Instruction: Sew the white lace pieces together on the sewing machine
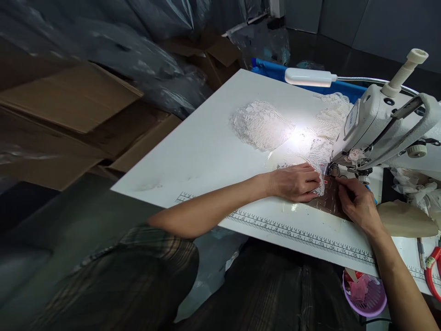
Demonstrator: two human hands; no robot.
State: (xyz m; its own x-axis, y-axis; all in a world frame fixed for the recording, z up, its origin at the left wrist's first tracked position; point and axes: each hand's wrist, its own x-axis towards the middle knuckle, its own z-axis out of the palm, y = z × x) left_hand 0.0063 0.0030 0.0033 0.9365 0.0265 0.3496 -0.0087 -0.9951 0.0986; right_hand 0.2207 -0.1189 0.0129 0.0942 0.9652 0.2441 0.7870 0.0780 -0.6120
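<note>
Lace lies under the left hand, flat and open, by the sewing machine. The right hand curls at its edge, maybe pinching it.

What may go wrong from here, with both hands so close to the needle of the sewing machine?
1. The right hand rests its fingertips just beside the needle area of the sewing machine; one might be pricked.
2. The left hand lies flat on the lace; uneven pressure may pull the seam crooked.
3. Glare from the lamp whitens the lace, so a fold could pass unseen.
</note>
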